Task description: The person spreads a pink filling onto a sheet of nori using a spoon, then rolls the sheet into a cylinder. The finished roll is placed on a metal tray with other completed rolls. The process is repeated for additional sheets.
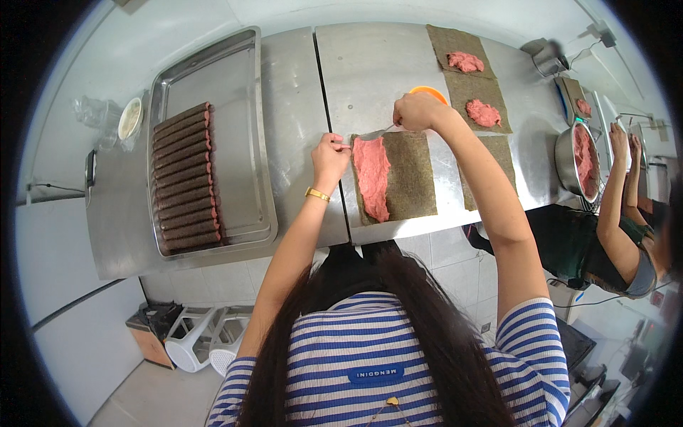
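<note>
In front of me lies a dark green seaweed sheet (411, 178), with a strip of pink meat paste (371, 178) along its left side. My right hand (420, 112) is closed round the handle of a metal spatula (374, 134). Its flat blade touches the far end of the paste strip. At the sheet's far left corner is my left hand (331, 158), fingers curled together and their tips at the edge. Whether they pinch anything is hidden. An orange bowl (429, 92) sits partly behind my right hand.
On the left, a metal tray (242, 142) holds several seaweed-wrapped rolls (185, 174). More sheets lie to the right, two bearing paste lumps (484, 112). Beyond them stands a steel bowl (567, 162) of paste, near another person's hands (619, 142). A seam (321, 78) divides the steel table.
</note>
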`<state>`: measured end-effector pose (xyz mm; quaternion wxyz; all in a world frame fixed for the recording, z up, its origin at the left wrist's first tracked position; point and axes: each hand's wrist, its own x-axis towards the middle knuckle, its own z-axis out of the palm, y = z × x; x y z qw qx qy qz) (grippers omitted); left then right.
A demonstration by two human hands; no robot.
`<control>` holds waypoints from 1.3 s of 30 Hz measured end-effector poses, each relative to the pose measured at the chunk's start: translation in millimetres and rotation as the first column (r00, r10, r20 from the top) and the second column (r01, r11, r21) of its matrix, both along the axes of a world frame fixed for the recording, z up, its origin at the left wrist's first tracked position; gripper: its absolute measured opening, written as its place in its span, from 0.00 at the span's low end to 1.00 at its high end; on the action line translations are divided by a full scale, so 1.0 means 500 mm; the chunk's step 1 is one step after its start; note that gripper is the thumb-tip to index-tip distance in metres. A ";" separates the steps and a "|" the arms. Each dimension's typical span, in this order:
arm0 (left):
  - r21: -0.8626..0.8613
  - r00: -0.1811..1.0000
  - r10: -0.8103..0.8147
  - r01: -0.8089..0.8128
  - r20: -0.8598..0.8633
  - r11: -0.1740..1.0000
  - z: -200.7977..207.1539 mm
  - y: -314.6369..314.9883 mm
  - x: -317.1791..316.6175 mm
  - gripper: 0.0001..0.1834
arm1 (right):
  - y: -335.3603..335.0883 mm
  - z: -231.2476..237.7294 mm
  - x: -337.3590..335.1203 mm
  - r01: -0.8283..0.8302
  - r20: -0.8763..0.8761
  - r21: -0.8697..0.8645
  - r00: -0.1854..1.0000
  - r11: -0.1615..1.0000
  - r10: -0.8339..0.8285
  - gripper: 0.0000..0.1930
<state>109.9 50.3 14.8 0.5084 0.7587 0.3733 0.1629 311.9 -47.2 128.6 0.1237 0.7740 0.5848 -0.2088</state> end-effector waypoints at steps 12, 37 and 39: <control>-0.192 0.979 -0.165 0.140 -0.122 0.972 -0.028 0.012 -0.017 0.14 | -0.145 -0.042 0.016 0.265 -0.172 0.169 0.956 0.949 -0.237 0.11; -0.513 0.946 -0.322 0.291 0.028 0.808 -0.003 -0.053 -0.103 0.18 | -0.380 -0.018 -0.281 0.647 -0.357 0.281 0.756 0.709 -0.549 0.13; -0.428 0.911 -0.413 0.370 -0.006 0.824 -0.017 -0.053 -0.115 0.18 | -0.380 -0.026 -0.261 0.678 -0.421 0.321 0.728 0.662 -0.542 0.14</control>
